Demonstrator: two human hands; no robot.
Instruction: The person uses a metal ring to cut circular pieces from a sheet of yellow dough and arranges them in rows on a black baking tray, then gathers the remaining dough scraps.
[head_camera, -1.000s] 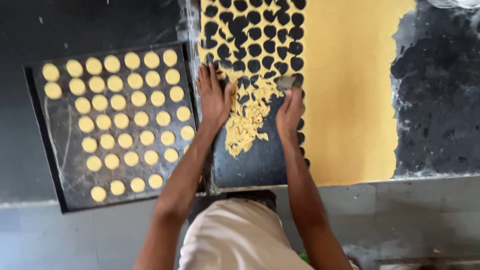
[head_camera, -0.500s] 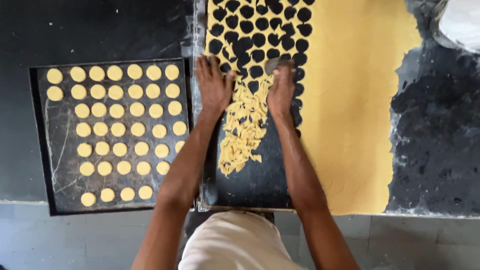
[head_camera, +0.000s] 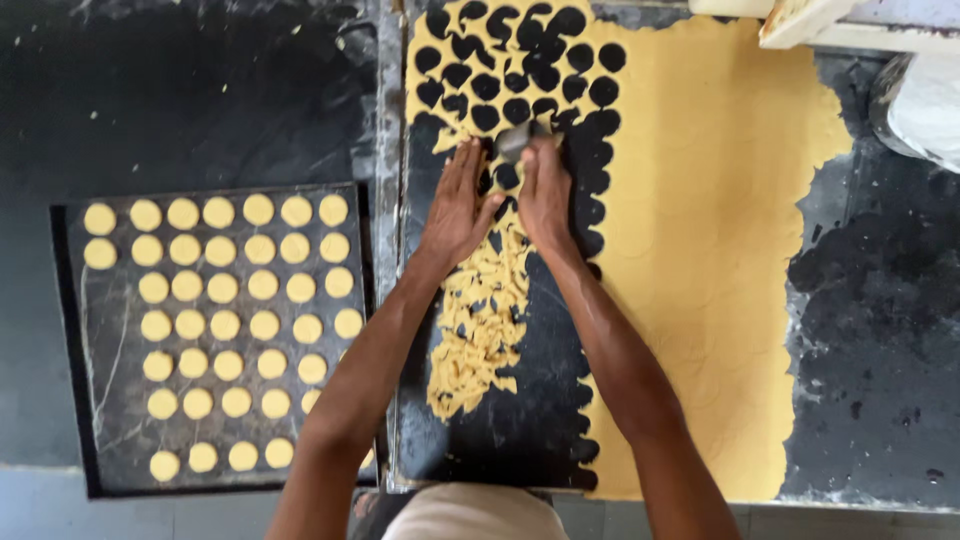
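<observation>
l hand (head_camera: 458, 212) flat on dough scraps (head_camera: 482, 325), fingers spread wide. r hand (head_camera: 546, 195) fingers grip round metal cutter (head_camera: 514, 141) on dough sheet (head_camera: 700, 230); tray (head_camera: 70, 350) w/ rounds left.

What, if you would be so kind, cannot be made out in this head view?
- Round metal cutter: mostly covered by the right hand; its grip is unclear.
- Dough beneath the left hand: hidden by the palm.
- Baking tray: its near right corner and some dough rounds sit behind the left forearm.
- White bag: cut off by the right edge.
</observation>
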